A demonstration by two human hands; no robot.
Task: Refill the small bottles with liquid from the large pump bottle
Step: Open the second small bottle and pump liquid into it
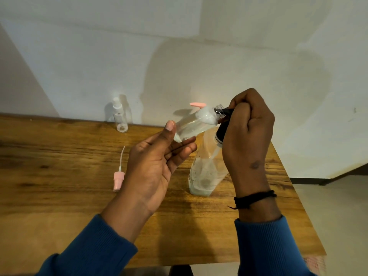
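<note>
Small bottle [194, 125] tilts between left hand [159, 158] and right hand [249, 128].

**Small bottle tipped at the pump nozzle**

A small clear bottle [194, 124], uncapped, is tilted with its open neck against the black nozzle of the large pump bottle [207, 168], which stands upright on the wooden table with a little pale liquid at its base. Its pink spray cap [119, 178] lies on the wood. Another small clear bottle [120, 116] stands capped near the wall.
</note>
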